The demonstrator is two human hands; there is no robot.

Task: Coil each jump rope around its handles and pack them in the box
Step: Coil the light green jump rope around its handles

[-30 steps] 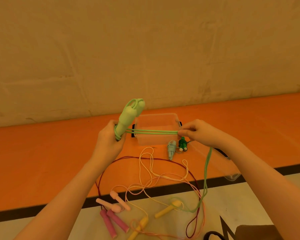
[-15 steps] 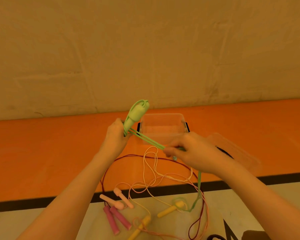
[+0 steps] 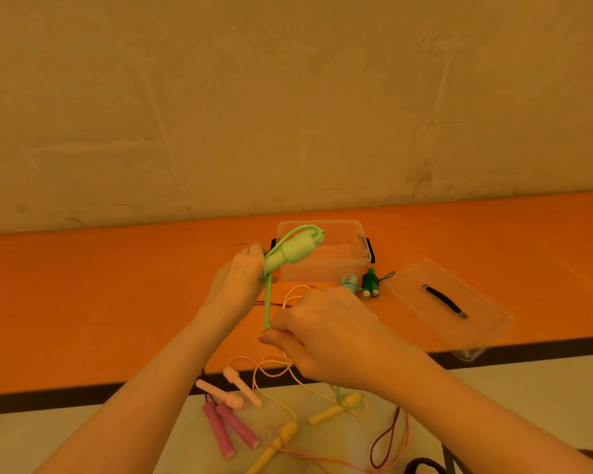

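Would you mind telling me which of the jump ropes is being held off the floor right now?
The light green jump rope: the left hand grips its handles while the right hand pinches its cord. The pink and yellow ropes lie loose on the floor.

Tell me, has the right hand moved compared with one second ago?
Yes. The right hand was level with the clear box, at its right front corner; now it is lower, toward the person and slightly left, below the box, pinching the green rope.

You hold the light green jump rope handles [image 3: 290,253] tilted up before the clear, open box [image 3: 326,254], their cord [image 3: 267,304] running down taut. Loose pink handles [image 3: 231,427] and yellow handles [image 3: 332,410] lie nearer you, seemingly tangled together.
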